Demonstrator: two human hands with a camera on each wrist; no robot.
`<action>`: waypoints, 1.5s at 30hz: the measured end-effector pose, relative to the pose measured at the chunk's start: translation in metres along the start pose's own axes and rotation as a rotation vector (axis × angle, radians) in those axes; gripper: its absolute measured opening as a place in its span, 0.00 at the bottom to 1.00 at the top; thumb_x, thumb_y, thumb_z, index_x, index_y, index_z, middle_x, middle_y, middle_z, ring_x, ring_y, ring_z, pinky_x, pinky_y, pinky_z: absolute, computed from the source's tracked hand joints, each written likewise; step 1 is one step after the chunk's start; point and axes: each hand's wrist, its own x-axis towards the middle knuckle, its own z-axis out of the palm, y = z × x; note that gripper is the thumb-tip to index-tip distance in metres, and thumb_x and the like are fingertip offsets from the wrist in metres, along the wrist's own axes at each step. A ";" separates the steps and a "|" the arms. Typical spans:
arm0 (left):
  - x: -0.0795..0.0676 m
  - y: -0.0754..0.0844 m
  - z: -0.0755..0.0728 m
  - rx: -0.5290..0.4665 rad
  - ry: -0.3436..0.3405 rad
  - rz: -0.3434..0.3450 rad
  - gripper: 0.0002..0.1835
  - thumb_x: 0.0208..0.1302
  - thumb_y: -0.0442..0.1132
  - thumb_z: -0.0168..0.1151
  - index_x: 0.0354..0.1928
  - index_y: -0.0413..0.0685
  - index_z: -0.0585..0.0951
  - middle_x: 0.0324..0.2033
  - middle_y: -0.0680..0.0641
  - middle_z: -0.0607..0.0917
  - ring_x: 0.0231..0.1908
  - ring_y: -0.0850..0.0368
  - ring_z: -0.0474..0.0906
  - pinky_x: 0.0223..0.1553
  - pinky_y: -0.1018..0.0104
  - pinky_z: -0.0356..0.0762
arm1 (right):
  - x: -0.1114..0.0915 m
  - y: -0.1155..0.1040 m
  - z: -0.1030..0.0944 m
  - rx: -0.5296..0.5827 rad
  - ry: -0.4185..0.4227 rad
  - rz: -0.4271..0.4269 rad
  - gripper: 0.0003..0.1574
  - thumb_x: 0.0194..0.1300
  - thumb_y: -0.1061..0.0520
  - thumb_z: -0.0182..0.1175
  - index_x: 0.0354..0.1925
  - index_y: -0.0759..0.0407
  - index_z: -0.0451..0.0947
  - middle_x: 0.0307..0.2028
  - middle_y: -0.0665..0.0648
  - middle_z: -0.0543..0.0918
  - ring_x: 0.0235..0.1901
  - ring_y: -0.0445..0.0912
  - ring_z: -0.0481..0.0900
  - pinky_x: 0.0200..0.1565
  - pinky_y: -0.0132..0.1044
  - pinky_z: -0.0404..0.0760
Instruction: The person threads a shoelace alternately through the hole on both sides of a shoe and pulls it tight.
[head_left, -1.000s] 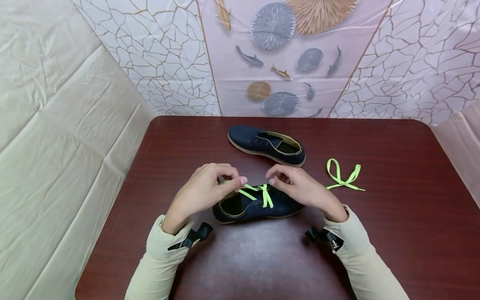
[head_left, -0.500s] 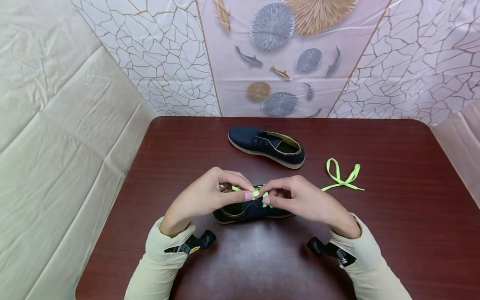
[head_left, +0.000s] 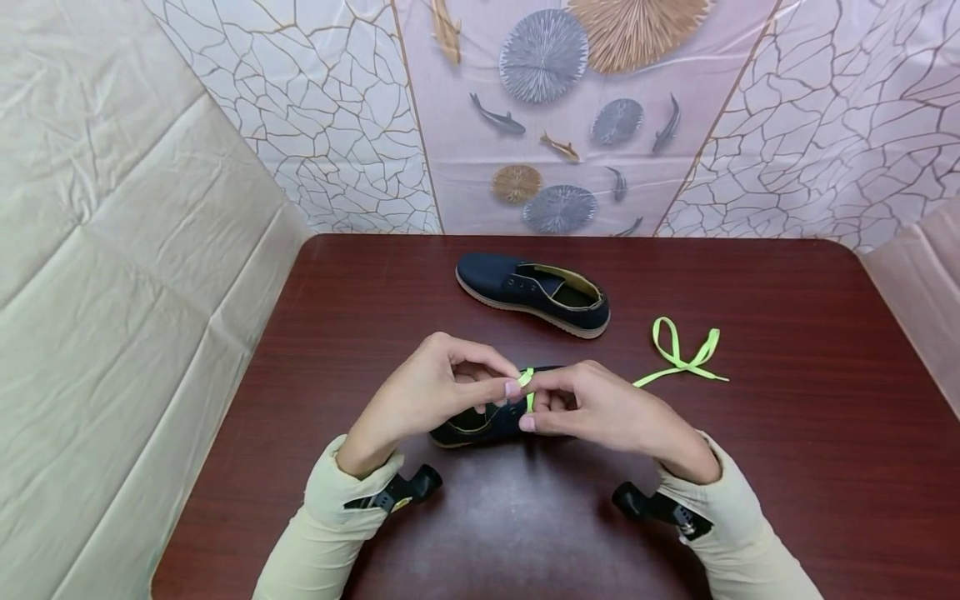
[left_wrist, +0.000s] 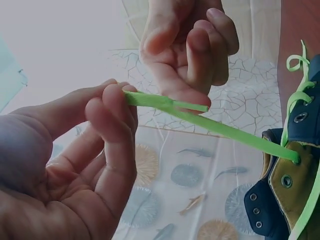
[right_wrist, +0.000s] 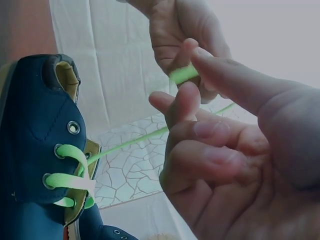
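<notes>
A dark blue shoe [head_left: 452, 435] lies sideways on the table, its toe end hidden behind my right hand [head_left: 600, 404]. Bright green shoelace [left_wrist: 235, 132] runs from one of its eyelets up to my left hand [head_left: 427, 383], which pinches it close to the tip between thumb and fingers. The short lace tip sticks out past the left fingertips. My right hand is close by, thumb and index finger apart, other fingers loosely bent, holding nothing. In the right wrist view, lace crosses two eyelets on the shoe's side [right_wrist: 30, 135].
A second dark blue shoe [head_left: 498, 279], with no lace in its visible eyelets, lies farther back on the brown table [head_left: 787, 467]. From behind my right hand, a looped length of green lace [head_left: 678, 364] trails to the right. Patterned cloth [head_left: 337, 125] hangs behind the table.
Both hands have come together over the shoe. The left hand has shifted right with the lace; the right hand has moved slightly down and towards it. The trailing lace's near part shows slightly more.
</notes>
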 end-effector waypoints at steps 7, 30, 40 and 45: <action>0.000 0.000 0.004 -0.111 0.018 -0.031 0.04 0.69 0.33 0.69 0.42 0.41 0.90 0.30 0.46 0.91 0.29 0.53 0.88 0.38 0.57 0.88 | 0.000 -0.007 0.005 -0.026 0.127 0.005 0.01 0.71 0.56 0.69 0.40 0.49 0.87 0.25 0.40 0.81 0.27 0.35 0.76 0.31 0.31 0.75; 0.005 -0.001 0.015 -0.241 0.089 -0.021 0.03 0.71 0.28 0.67 0.42 0.33 0.86 0.32 0.42 0.91 0.33 0.49 0.92 0.41 0.54 0.89 | -0.003 -0.010 0.003 -0.070 0.075 0.000 0.02 0.70 0.57 0.69 0.38 0.50 0.85 0.25 0.39 0.81 0.26 0.34 0.78 0.31 0.31 0.76; 0.007 -0.002 0.016 -0.223 0.099 -0.004 0.03 0.71 0.29 0.67 0.42 0.36 0.86 0.31 0.42 0.91 0.34 0.32 0.89 0.39 0.54 0.89 | -0.004 -0.010 0.002 0.008 0.117 0.034 0.04 0.74 0.61 0.65 0.39 0.54 0.84 0.22 0.45 0.82 0.13 0.41 0.76 0.22 0.36 0.79; 0.006 -0.004 0.012 -0.134 0.136 -0.013 0.04 0.72 0.33 0.68 0.42 0.40 0.88 0.28 0.46 0.91 0.30 0.40 0.89 0.37 0.56 0.89 | -0.004 -0.010 0.001 0.011 0.165 0.002 0.04 0.73 0.58 0.68 0.37 0.52 0.85 0.23 0.45 0.83 0.12 0.39 0.76 0.23 0.36 0.79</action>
